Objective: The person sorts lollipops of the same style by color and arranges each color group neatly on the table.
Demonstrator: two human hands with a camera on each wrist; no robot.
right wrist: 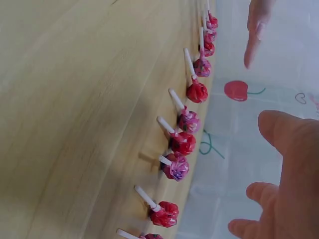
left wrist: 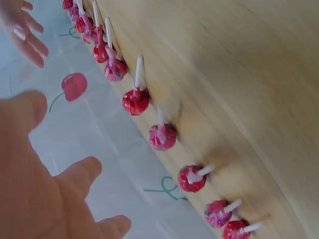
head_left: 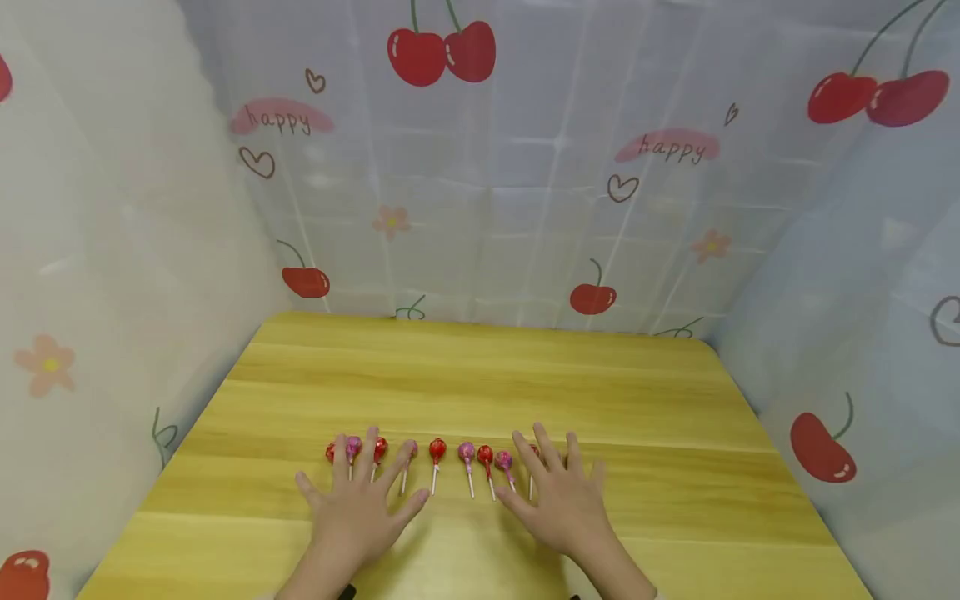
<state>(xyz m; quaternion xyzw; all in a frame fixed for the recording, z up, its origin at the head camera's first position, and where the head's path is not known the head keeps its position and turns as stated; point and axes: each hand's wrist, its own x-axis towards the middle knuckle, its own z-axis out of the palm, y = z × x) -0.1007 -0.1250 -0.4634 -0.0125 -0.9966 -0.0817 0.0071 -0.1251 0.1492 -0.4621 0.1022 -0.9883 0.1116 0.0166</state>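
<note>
A: Where are the lollipops?
B: Lined up across the table, heads far, sticks near, likely aligned so each stays separate!
A: And hovering above?
B: Left hand over the row's left end, right hand over its right, each grip spread apart, clasping nothing!

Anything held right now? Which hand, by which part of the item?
Nothing is held: the left hand and right hand hover over the lollipops, fingers spread, gripping no head or stick.
</note>
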